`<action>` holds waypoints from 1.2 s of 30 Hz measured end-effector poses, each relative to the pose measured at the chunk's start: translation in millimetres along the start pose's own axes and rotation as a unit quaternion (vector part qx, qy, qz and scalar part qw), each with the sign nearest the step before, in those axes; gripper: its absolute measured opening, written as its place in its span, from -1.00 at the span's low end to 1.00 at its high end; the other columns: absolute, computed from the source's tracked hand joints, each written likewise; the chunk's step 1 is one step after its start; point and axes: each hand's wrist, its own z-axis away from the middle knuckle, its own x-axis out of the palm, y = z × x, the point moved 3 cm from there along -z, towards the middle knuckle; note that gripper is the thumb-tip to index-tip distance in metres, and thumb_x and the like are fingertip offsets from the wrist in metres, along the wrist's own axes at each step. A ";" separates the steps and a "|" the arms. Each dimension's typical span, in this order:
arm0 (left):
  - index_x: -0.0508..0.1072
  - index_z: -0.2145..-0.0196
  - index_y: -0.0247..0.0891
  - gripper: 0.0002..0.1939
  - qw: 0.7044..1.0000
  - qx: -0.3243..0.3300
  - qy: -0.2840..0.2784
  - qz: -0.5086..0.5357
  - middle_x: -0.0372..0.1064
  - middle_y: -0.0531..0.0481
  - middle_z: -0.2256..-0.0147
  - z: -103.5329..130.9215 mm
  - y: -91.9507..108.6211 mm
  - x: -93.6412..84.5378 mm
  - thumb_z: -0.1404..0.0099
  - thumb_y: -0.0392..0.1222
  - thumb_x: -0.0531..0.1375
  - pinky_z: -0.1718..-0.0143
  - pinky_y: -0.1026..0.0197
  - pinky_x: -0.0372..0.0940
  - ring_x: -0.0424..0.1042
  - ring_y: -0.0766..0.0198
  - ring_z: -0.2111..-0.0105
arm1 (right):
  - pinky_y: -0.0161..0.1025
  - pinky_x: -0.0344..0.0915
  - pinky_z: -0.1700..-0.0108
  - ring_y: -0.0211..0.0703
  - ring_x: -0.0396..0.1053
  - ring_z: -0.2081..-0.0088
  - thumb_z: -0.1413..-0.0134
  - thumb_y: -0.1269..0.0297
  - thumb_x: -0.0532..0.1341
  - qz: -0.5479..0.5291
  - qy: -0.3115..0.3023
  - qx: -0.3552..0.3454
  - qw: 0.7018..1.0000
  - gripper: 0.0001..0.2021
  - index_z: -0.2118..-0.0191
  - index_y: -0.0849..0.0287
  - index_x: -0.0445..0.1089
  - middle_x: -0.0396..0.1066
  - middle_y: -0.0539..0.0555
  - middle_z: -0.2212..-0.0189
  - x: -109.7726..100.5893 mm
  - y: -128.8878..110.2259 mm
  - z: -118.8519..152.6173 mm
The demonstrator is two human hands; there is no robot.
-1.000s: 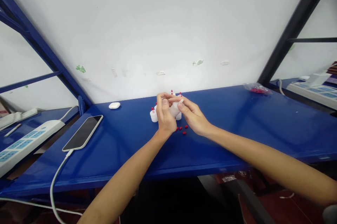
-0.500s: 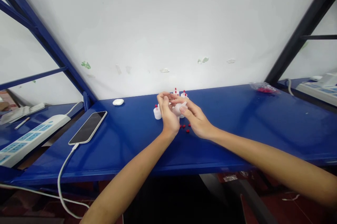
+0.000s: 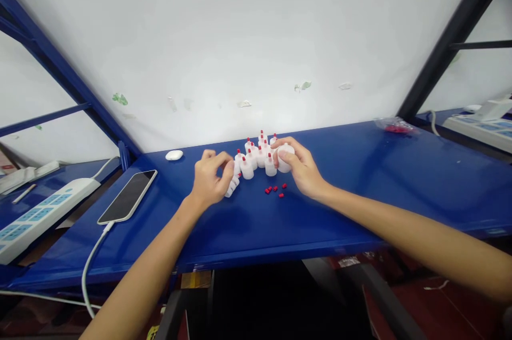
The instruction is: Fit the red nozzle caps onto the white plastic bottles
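My right hand [image 3: 301,167] grips a small white plastic bottle [image 3: 285,159] between thumb and fingers, tilted with a round face toward me. My left hand [image 3: 212,177] is curled, thumb and index finger brought together; what lies between them, if anything, is too small to make out. Beside its fingertips lie small white pieces [image 3: 232,186], partly hidden by the hand. Between the hands stands a group of white bottles with red tips [image 3: 247,169], mostly upright and close together. Several loose red caps [image 3: 275,188] are scattered on the blue table [image 3: 344,185] in front of them.
A phone [image 3: 128,197] on a white charging cable lies to the left, with a white earphone case [image 3: 174,155] behind it. A clear bag with red pieces [image 3: 396,127] is at the back right. A white power strip [image 3: 48,215] lies at far left.
My hands, together around the white bottle before, have separated. The left hand has moved left and down to the small white pieces; the right keeps the bottle. The standing bottles are now more visible.
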 end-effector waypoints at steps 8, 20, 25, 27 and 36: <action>0.41 0.07 -0.21 -0.66 0.964 -0.118 -0.212 -0.111 0.36 -0.08 0.17 34.6 -31.3 -0.7 -0.38 0.07 0.11 0.14 0.08 0.30 0.39 0.10 0.19 | -0.26 0.13 0.48 -0.26 0.17 0.59 -0.02 0.30 0.13 -0.011 -0.053 0.041 0.998 -0.90 0.43 0.18 0.33 0.25 -0.07 0.63 1.7 1.7 4.4; 0.32 0.02 -0.19 -0.59 0.928 -0.261 -0.160 0.214 0.46 -0.09 0.11 48.3 -30.5 3.8 -0.28 0.05 0.27 0.10 0.08 0.40 0.49 0.11 0.13 | -0.22 0.10 0.52 -0.20 0.16 0.60 0.08 0.08 0.10 -0.081 0.053 -0.039 0.995 -0.77 0.44 0.14 0.31 0.25 -0.02 0.64 -13.5 0.5 1.1; 0.39 0.06 -0.21 -0.64 0.897 -0.292 -0.165 0.288 0.42 -0.12 0.04 53.1 -21.4 14.6 -0.29 0.03 0.27 0.04 0.08 0.40 0.46 0.12 0.06 | -0.22 0.15 0.46 -0.22 0.20 0.55 -0.12 0.05 0.14 0.064 0.035 -0.025 0.997 -0.75 0.41 0.12 0.29 0.24 -0.06 0.60 -9.7 3.0 4.4; 0.47 0.08 -0.20 -0.65 0.920 -0.267 -0.181 0.223 0.39 -0.10 0.07 55.0 -21.5 16.2 -0.28 0.05 0.28 0.06 0.09 0.39 0.44 0.13 0.08 | -0.23 0.17 0.43 -0.22 0.22 0.54 -0.17 0.02 0.13 0.089 0.011 -0.026 0.996 -0.73 0.37 0.13 0.29 0.25 -0.06 0.58 -7.5 4.6 6.4; 0.44 0.04 -0.21 -0.60 0.955 -0.234 -0.168 0.067 0.44 0.03 0.30 51.9 -26.2 19.8 -0.26 0.05 0.29 0.31 0.21 0.31 0.41 0.23 0.37 | -0.25 0.18 0.37 -0.22 0.27 0.50 -0.30 0.05 0.10 0.208 -0.060 -0.037 0.976 -0.73 0.04 0.10 0.29 0.30 -0.09 0.50 -4.3 4.5 5.2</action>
